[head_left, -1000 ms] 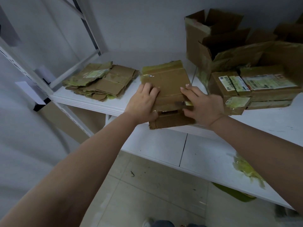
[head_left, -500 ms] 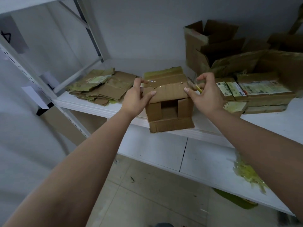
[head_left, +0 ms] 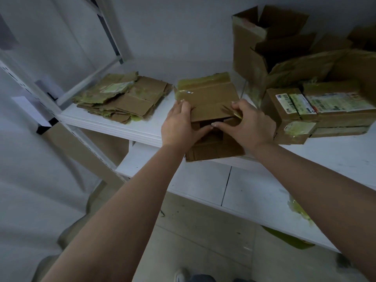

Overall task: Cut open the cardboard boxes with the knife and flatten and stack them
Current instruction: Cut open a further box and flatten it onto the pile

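Hands meet on a small box [head_left: 207, 104] at the front edge of the white shelf [head_left: 142, 131]. That box sits partly collapsed: its broad top panel, with yellowish tape along the far edge, slopes toward the wall, and the near end gapes, showing short side flaps and a dark hollow. Left hand [head_left: 180, 127] grips the panel's near left corner, fingers curled over the top and thumb reaching in under the edge. Right hand [head_left: 249, 125] grips the near right corner the same way, fingers bent over the panel; a thin yellowish strip pokes out between its fingers, and whether that is the knife cannot be told.

To the left on the same shelf lies a stack [head_left: 124, 98] of flattened cardboard, well apart from the box. To the right stand taped boxes [head_left: 317, 110] with shipping labels, and behind them open boxes [head_left: 270, 41] with raised flaps against the wall. A lower shelf [head_left: 203, 184] juts out beneath the arms, with crumpled tape [head_left: 298, 210] at its right.
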Demonstrator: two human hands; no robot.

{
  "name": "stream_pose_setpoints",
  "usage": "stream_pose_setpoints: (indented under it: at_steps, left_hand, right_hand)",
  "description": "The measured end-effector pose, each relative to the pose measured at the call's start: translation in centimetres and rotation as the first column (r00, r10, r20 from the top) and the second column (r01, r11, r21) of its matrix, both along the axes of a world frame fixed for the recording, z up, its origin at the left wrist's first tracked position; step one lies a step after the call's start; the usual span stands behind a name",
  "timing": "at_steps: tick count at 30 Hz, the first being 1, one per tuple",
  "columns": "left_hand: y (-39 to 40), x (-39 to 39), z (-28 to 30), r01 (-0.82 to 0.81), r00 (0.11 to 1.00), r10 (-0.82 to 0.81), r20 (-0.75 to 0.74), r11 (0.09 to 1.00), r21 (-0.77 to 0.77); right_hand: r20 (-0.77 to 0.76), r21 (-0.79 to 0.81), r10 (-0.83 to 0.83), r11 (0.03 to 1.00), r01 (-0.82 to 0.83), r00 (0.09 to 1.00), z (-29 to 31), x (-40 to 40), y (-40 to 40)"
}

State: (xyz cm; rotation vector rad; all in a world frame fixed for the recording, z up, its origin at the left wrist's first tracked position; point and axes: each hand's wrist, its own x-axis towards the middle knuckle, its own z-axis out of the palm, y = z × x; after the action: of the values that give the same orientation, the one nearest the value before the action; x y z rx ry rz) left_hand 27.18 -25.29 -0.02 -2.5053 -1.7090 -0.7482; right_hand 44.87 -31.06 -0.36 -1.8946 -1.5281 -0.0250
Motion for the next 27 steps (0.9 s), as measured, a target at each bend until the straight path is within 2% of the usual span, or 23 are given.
stream_pose_setpoints:
  at_steps: [3,6,9,13,15,17,20,23,27]
  left_hand:
    - [0.3,0.3,0.3,-0.003,1.000,0.003,-0.001,0.999,0.035]
    - [0.1,0.0,0.4,0.069,0.997,-0.068,0.027,0.997,-0.017]
    - [-0.1,-0.8,1.2,0.173,0.985,-0.173,0.017,0.973,-0.154]
    - [0.2,-3.2,3.5,0.276,0.951,-0.308,-0.012,0.869,-0.411]
    - [0.2,-4.5,4.3,0.302,0.923,-0.376,-0.078,0.836,-0.458]
    - [0.2,-5.6,4.9,0.326,0.895,-0.421,-0.149,0.845,-0.424]
    - [0.2,-6.6,5.5,0.376,0.871,-0.447,-0.204,0.873,-0.310]
    - [0.3,-7.6,5.8,0.431,0.863,-0.469,-0.187,0.877,-0.213]
    - [0.6,-8.9,5.1,0.436,0.865,-0.469,-0.180,0.878,-0.197]
  right_hand:
    - [0.031,-0.021,-0.032,0.999,0.033,0.999,0.3,-0.3,0.0]
    - [0.012,-0.074,-0.009,0.997,0.010,1.000,0.8,0.0,-0.4]
    - [-0.012,-0.167,0.048,0.985,-0.050,0.999,1.6,0.8,-1.0]
    - [0.039,-0.290,0.188,0.942,-0.169,0.981,2.9,2.4,-2.3]
    - [0.042,-0.308,0.201,0.935,-0.179,0.979,2.7,3.1,-2.6]
    - [-0.018,-0.290,0.198,0.937,-0.195,0.980,2.6,3.5,-2.6]
    - [0.023,-0.290,0.229,0.933,-0.212,0.973,2.7,4.1,-2.1]
    - [0.013,-0.299,0.249,0.925,-0.234,0.968,2.8,4.1,-1.5]
    - [-0.007,-0.324,0.299,0.902,-0.285,0.954,2.8,3.4,-1.5]
